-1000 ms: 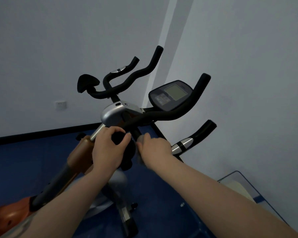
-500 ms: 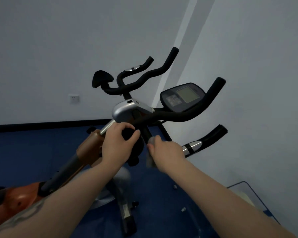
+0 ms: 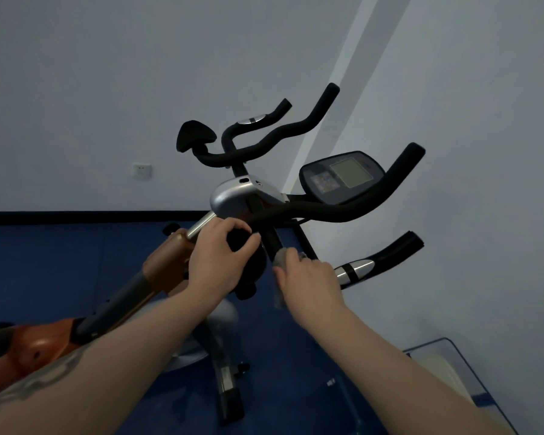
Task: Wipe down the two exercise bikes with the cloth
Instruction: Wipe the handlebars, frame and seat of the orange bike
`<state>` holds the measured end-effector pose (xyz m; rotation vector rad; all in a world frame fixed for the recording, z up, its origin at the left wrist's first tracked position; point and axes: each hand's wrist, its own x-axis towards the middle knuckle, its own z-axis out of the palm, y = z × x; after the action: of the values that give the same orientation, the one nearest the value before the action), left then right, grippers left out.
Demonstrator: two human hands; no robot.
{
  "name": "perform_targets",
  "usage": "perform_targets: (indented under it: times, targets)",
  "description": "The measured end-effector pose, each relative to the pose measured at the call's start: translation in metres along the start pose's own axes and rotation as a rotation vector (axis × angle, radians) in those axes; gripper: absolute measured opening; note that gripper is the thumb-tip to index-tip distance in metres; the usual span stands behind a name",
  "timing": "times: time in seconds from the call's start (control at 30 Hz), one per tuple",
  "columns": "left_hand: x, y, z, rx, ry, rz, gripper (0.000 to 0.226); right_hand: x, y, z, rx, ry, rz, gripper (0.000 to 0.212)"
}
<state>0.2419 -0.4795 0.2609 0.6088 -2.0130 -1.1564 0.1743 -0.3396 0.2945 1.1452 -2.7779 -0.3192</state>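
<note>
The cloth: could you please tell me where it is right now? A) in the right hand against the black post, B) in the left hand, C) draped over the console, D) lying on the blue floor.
A: the grey cloth is gripped in the right hand and pressed to the black post below the handlebar.

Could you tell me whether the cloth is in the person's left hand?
No, the grey cloth is gripped by the right hand, while the left hand holds a black knob.
</note>
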Motion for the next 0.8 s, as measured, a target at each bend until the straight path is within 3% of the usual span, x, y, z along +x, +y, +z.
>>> perform_targets:
  times: [0.1, 0.27, 0.4, 0.5, 0.7, 0.8]
  targets:
    - [0.000, 0.001, 0.002, 0.002, 0.017, -0.023, 0.011, 0.001, 0.002, 0.003, -0.039, 0.019, 0.005, 0.045]
    - [-0.001, 0.003, 0.000, -0.010, 0.019, 0.003, 0.009, 0.033, -0.017, -0.003, 0.254, -0.100, 0.188, 0.045]
    - [-0.001, 0.001, 0.000, -0.017, -0.001, -0.001, 0.009, 0.014, 0.001, -0.007, 0.239, -0.050, 0.066, 0.040]
    - [0.000, -0.004, 0.002, -0.034, -0.007, -0.009, 0.009, 0.008, 0.022, -0.023, 0.446, -0.067, 0.033, 0.030]
    - [-0.001, -0.009, 0.007, -0.113, 0.052, -0.076, 0.014, 0.028, 0.047, -0.072, 0.770, 0.251, 0.064, 0.012]
    - [-0.003, -0.009, 0.008, -0.202, 0.104, -0.190, 0.015, 0.063, 0.043, -0.085, 0.701, 0.363, 0.031, 0.036]
